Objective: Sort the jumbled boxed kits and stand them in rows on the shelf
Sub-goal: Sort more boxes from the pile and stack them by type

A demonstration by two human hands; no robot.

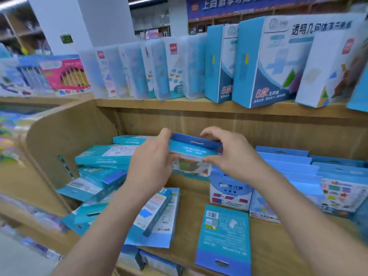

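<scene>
Both of my hands hold one blue boxed kit above the middle of the wooden shelf. My left hand grips its left end and my right hand pinches its right end. A jumble of blue kits lies flat and tilted on the shelf's left side. One kit lies face down near the front edge. On the right, several kits stand upright in a row.
The upper shelf carries standing translucent cases and large blue and white boxes. A curved wooden side panel closes the shelf on the left. More boxed goods stand further left.
</scene>
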